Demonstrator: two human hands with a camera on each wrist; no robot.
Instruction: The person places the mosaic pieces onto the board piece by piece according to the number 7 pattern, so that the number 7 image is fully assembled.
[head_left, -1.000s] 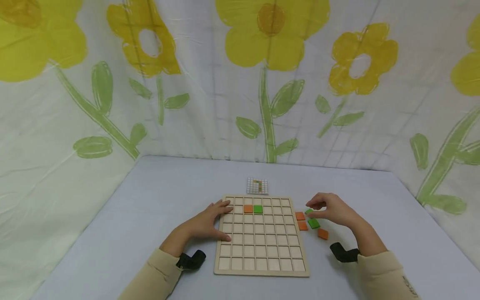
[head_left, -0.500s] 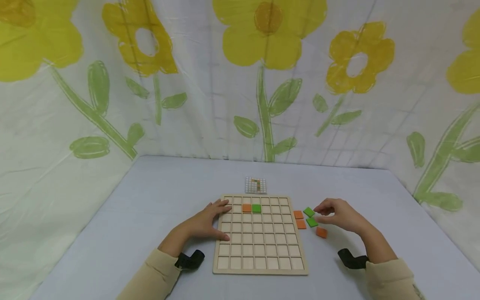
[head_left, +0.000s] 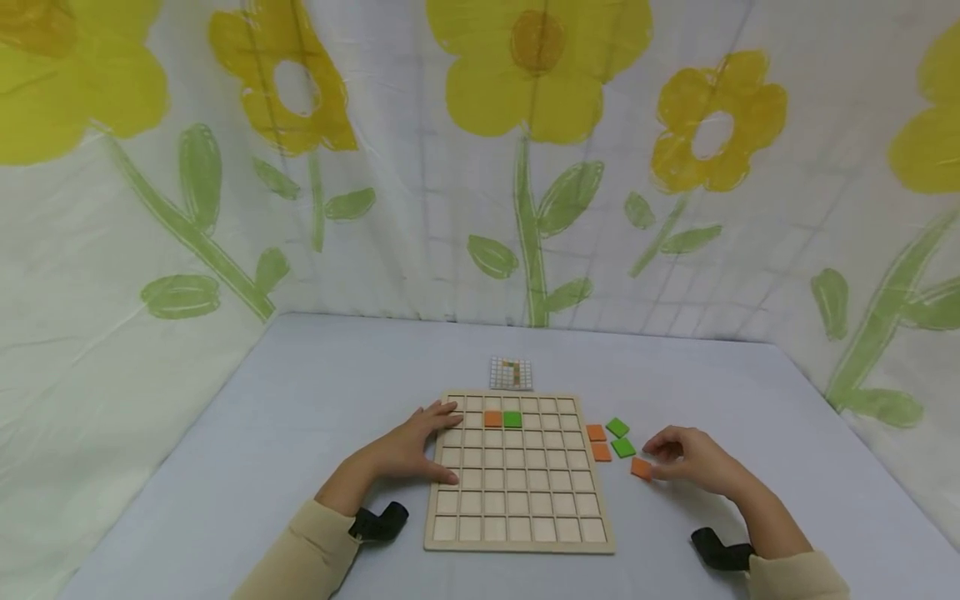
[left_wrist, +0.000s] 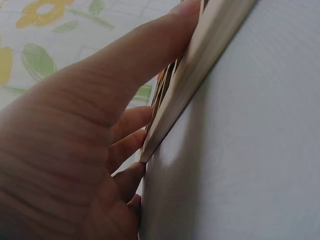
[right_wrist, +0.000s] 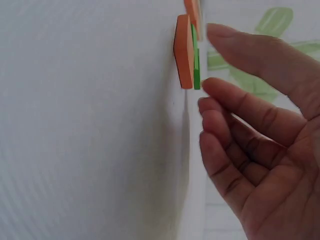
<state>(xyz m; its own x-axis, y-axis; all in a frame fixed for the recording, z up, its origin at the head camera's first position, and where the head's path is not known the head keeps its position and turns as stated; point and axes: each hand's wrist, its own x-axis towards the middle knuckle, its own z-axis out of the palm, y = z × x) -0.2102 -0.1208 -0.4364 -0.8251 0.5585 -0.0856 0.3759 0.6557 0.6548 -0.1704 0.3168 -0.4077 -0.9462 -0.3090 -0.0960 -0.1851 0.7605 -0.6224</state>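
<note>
My left hand [head_left: 405, 446] rests on the left edge of a wooden grid board [head_left: 517, 481], thumb and fingers spread. In the left wrist view the thumb lies over the rim of the board. An orange tile [head_left: 492, 419] and a green tile [head_left: 512, 419] sit side by side in the board's second row from the back. My right hand [head_left: 693, 460] hovers beside the loose orange tile [head_left: 641, 468] nearest me, holding nothing. The right wrist view shows a gap between its thumb and forefinger, with the orange tile [right_wrist: 183, 52] just beyond, apart from the fingertips.
Two green tiles [head_left: 623, 448] lie loose right of the board. Two more orange tiles [head_left: 602, 452] lie against its right edge. Behind the board is a small card [head_left: 512, 374] printed with a coloured grid pattern. A flowered cloth [head_left: 397, 233] hangs behind the white table [head_left: 360, 350].
My right hand has moved back from the green tiles, toward me and rightward, to the nearest orange tile. The left hand stays on the board. The loose tiles keep their places.
</note>
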